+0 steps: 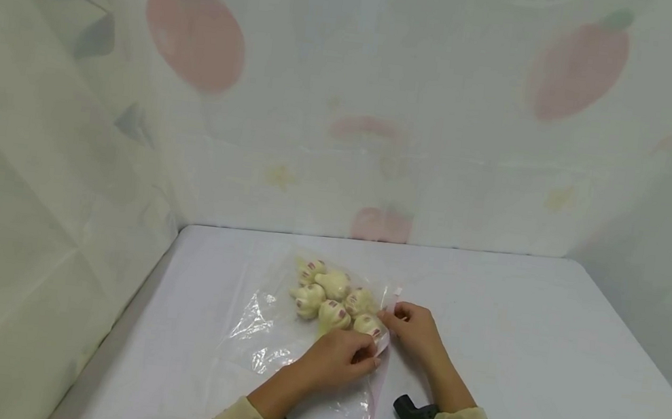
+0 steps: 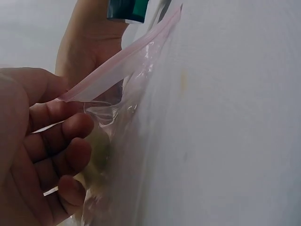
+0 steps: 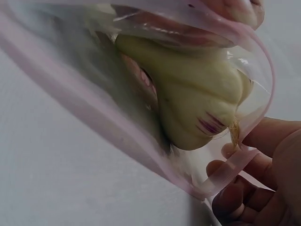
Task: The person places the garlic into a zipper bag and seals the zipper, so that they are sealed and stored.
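Note:
A clear plastic zip bag (image 1: 262,328) with a pink-edged mouth lies flat on the table, its opening toward the right. Several garlic bulbs (image 1: 334,314), pale with purple marks, are inside it. My left hand (image 1: 335,358) pinches the pink rim (image 2: 124,55) between thumb and forefinger, the other fingers loosely bent. On the far side of the mouth, my right hand (image 1: 418,331) grips the rim too. The mouth gapes between the hands, and one garlic bulb (image 3: 202,89) sits just inside it in the right wrist view.
The white table (image 1: 519,338) reaches back to a curtain (image 1: 441,145) printed with fruit. Another sheet (image 1: 23,204) hangs along the left side. Black wrist mounts (image 1: 415,411) sit at both sleeves.

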Action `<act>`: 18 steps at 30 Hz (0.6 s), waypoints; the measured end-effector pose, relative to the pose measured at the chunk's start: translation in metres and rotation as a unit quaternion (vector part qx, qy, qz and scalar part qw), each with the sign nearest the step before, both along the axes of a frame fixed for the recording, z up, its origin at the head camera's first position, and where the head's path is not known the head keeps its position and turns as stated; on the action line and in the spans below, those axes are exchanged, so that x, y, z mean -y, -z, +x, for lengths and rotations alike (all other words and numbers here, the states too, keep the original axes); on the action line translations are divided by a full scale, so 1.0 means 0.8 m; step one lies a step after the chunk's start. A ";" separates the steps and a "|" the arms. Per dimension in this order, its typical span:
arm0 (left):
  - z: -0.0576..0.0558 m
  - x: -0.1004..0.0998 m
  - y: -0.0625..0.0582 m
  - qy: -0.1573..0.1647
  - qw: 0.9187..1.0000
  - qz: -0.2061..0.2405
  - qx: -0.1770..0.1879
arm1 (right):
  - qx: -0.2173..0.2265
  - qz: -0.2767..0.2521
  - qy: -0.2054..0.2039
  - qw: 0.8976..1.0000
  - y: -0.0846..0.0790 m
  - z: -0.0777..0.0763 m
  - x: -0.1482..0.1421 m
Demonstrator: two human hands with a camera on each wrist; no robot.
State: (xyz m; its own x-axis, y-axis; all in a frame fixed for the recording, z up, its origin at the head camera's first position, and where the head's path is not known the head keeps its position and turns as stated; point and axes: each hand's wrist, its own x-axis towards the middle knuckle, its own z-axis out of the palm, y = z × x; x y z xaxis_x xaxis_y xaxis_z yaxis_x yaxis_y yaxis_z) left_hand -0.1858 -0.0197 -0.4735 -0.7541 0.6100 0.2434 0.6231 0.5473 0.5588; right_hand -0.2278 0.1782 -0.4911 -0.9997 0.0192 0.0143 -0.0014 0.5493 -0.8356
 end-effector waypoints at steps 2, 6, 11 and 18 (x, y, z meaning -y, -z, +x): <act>0.001 -0.001 -0.001 -0.005 1.000 -0.003 0.004 | -0.004 0.003 -0.003 1.000 0.000 0.001 0.001; 0.004 -0.002 -0.003 -0.018 1.000 0.000 0.001 | -0.014 0.007 -0.004 1.000 -0.002 0.002 0.004; 0.007 -0.001 -0.007 -0.036 0.999 -0.019 -0.006 | -0.020 0.021 -0.003 1.000 -0.003 0.003 0.009; 0.009 -0.001 -0.012 -0.056 0.996 -0.068 0.016 | -0.031 0.032 -0.001 0.999 -0.001 0.002 0.010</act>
